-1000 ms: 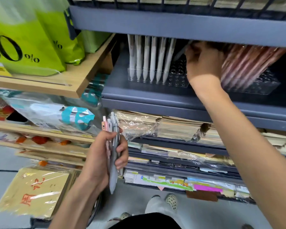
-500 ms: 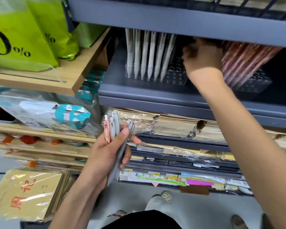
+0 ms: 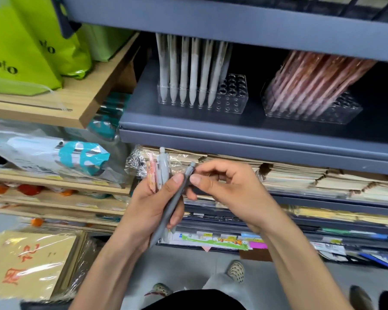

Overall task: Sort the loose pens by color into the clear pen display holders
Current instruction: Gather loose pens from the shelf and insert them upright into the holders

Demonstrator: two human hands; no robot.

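My left hand point(image 3: 151, 206) grips a small bunch of loose pens point(image 3: 160, 172), pink and pale grey, with a darker grey pen point(image 3: 176, 202) fanned out from it. My right hand point(image 3: 229, 193) pinches the top end of that grey pen between thumb and forefinger. On the grey shelf point(image 3: 233, 128) above stand two clear holders: the left holder point(image 3: 231, 97) carries several white pens point(image 3: 188, 70) upright, the right holder point(image 3: 336, 110) carries several pink pens point(image 3: 311, 77) leaning left.
A wooden shelf point(image 3: 61, 108) at left bears green bags point(image 3: 27, 48). Stacks of wrapped paper goods point(image 3: 300, 177) fill the shelves below the holders. Wrapped yellow packets point(image 3: 31, 262) lie low at left. My feet and the grey floor point(image 3: 188, 265) show beneath.
My right hand has left the pink-pen holder on the shelf and come down to the bunch, where it now pinches the grey pen. My left hand stays put with the pens.
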